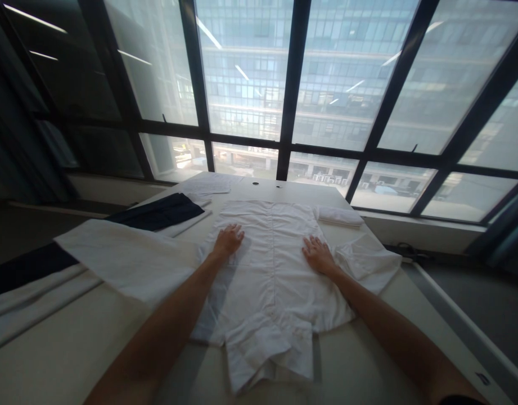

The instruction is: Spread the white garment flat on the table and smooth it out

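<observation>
A white shirt-like garment lies spread on the white table, with a seam or placket running down its middle. My left hand rests flat on its left half, fingers stretched out. On the right half, near the side edge, lies my right hand, palm down with its fingers apart. Neither hand grips the cloth. Soft wrinkles cross the fabric between them. A crumpled flap of white cloth hangs toward me from the near end. A sleeve-like part spreads out on the right.
Beyond my left arm are a large white cloth piece and dark navy cloth on white fabric. A folded white cloth sits at the back right. White sheets lie at the back left. Tall windows stand behind the table.
</observation>
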Motion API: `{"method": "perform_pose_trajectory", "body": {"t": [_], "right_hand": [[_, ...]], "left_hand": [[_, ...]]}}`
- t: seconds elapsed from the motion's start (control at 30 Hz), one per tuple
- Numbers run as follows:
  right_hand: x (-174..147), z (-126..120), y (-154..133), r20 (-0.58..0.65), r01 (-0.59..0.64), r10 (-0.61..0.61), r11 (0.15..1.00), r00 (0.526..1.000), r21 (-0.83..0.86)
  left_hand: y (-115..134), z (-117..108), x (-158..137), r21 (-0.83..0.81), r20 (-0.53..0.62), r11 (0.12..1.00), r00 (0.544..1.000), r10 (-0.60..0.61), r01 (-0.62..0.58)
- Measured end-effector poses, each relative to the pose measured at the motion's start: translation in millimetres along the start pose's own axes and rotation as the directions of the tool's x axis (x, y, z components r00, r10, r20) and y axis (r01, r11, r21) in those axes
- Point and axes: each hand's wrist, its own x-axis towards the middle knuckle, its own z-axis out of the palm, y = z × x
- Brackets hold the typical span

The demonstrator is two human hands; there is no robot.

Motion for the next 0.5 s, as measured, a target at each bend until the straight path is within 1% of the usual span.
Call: {"method": "perform_pose_trajectory", "body": {"t": [0.07,0.1,0.2,0.27,0.3,0.37,0.43,0.5], "right_hand": [[0,0,0,-0.01,0.004,-0.004,1.0,1.0,0.005],[0,1,0,-0.013,0.006,-0.006,1.0,1.0,0.008],[1,2,1,-0.008,0.009,-0.009,1.0,1.0,0.015],[1,2,2,-0.008,0.013,-0.013,1.0,1.0,0.017],[1,2,2,-0.01,0.015,-0.015,1.0,1.0,0.019],[1,2,3,-0.018,0.019,-0.019,1.0,1.0,0.023],[0,2,3,-0.018,0.019,-0.018,1.0,1.0,0.023],[0,2,3,-0.019,0.016,-0.015,1.0,1.0,0.019]], "left_hand": [[13,2,-5,-0.023,0.003,0.995,0.995,0.102,-0.102],[20,3,-7,-0.033,0.023,0.987,0.988,0.155,-0.155],[33,6,-14,-0.033,0.157,0.964,0.952,0.264,-0.262],[32,6,-14,-0.017,0.238,0.958,0.93,0.281,-0.285],[28,5,-13,-0.005,0.259,0.961,0.928,0.269,-0.277],[14,3,-8,0.018,0.275,0.976,0.94,0.204,-0.217],[-3,0,-4,0.053,0.269,0.993,0.959,0.088,-0.106],[-18,-3,-2,0.097,0.237,0.995,0.97,-0.049,0.026]]}}
